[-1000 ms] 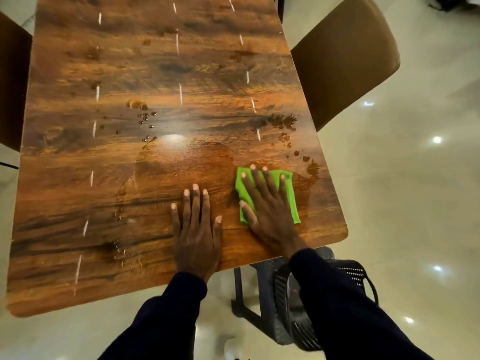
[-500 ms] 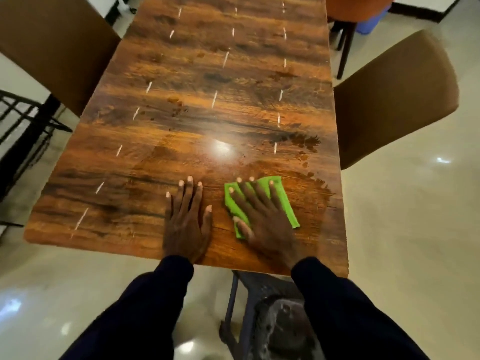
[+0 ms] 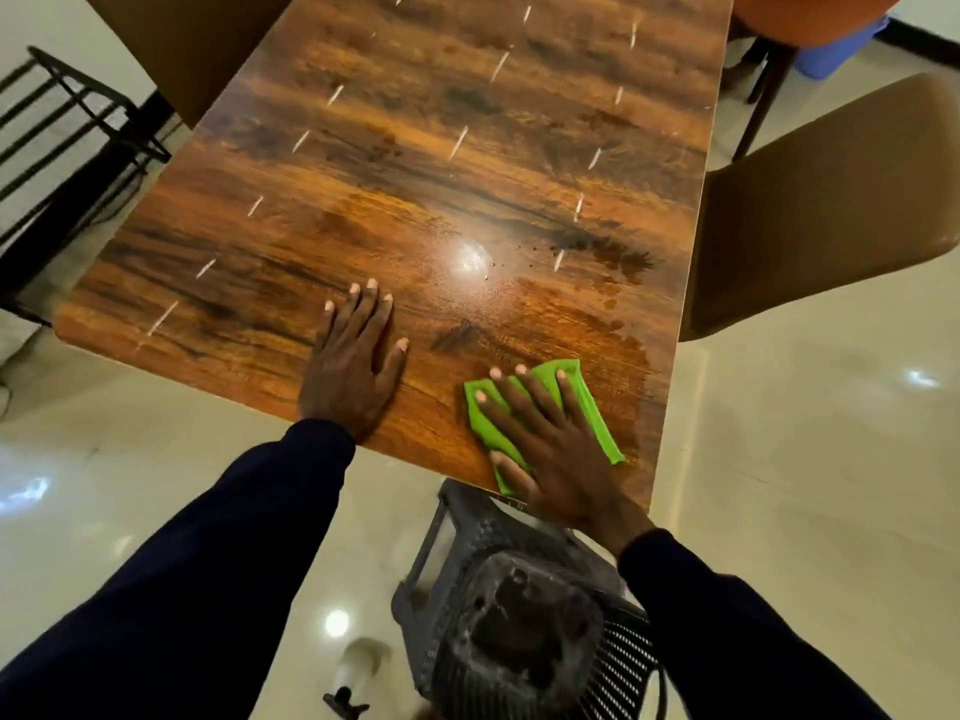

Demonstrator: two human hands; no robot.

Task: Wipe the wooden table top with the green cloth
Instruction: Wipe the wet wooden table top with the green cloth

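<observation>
The glossy wooden table top stretches away from me. A folded green cloth lies flat at the table's near right corner, its lower end reaching the near edge. My right hand presses down on the cloth with fingers spread. My left hand rests flat on the bare wood to the left of the cloth, at the near edge, holding nothing. A wet patch with dark droplets marks the wood beyond the cloth, near the right edge.
A brown chair stands close against the table's right side, another brown chair at the far left. A dark plastic stool with a bin sits below the near edge. A spray bottle lies on the floor. A black rack stands left.
My right hand has slid the cloth toward me and to the right, down to the near corner. The left hand stays flat on the wood. The camera has swung so the table appears shifted.
</observation>
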